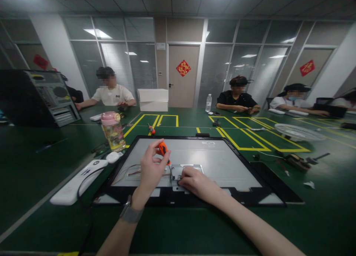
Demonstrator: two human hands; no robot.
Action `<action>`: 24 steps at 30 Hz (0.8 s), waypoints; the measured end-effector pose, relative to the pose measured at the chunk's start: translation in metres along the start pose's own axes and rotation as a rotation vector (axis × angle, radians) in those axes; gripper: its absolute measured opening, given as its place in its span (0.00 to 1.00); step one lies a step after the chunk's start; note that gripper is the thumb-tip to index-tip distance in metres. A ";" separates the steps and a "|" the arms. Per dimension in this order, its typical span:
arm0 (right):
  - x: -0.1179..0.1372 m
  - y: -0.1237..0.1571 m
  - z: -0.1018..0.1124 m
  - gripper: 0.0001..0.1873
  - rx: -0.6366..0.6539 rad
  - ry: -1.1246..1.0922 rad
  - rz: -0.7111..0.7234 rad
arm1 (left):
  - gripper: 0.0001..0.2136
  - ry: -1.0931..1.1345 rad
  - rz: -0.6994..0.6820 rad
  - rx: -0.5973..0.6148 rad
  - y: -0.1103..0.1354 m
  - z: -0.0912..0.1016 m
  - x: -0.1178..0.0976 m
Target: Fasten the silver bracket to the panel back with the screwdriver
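Observation:
A flat display panel [222, 163] with a black frame lies face down or back up, I cannot tell which, on the green table in front of me. My left hand [151, 167] is closed around an orange-and-black screwdriver [164, 149], its shaft pointing down at a small metal bracket [172, 173] near the panel's lower middle. Just right of the tip, my right hand [194, 180] has its fingers curled and pressed together at the bracket. Whatever lies under those fingertips is hidden. Thin coloured wires [133, 170] run across the panel left of the bracket.
Left of the panel are a white power bank-like block [79, 182] with a black cable and a pink-lidded bottle [113, 132]. A black slab [278, 185] and a tool with a dark shaft [300, 161] lie right. A computer case [39, 96] stands far left; several people sit opposite.

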State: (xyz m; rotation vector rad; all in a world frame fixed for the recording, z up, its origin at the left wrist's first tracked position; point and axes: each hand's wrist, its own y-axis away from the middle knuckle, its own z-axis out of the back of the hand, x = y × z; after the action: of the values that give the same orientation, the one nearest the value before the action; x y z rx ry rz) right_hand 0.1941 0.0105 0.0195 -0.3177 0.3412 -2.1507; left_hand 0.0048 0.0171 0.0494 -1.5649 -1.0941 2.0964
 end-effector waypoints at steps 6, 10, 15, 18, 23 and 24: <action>-0.005 0.005 -0.005 0.06 -0.041 -0.020 0.004 | 0.17 -0.019 -0.010 0.006 0.000 0.001 0.002; -0.003 0.001 -0.003 0.06 0.012 0.100 0.044 | 0.17 -0.024 -0.016 0.002 0.000 0.001 0.000; -0.001 -0.004 -0.002 0.08 0.045 0.210 0.099 | 0.17 -0.036 -0.014 0.004 0.000 0.000 -0.001; 0.000 -0.006 -0.003 0.08 0.040 0.229 0.121 | 0.17 -0.040 -0.017 0.010 0.001 0.000 0.001; 0.001 -0.007 -0.003 0.08 0.028 0.261 0.155 | 0.17 -0.042 -0.025 0.011 0.000 -0.001 0.000; 0.001 -0.007 -0.003 0.08 0.022 0.260 0.161 | 0.17 -0.044 -0.026 0.010 0.000 -0.001 0.000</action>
State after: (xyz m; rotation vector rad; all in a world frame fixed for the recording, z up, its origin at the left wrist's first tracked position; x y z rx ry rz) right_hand 0.1875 0.0140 0.0191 0.0040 0.4737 -2.0365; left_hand 0.0056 0.0170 0.0492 -1.4990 -1.1106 2.1251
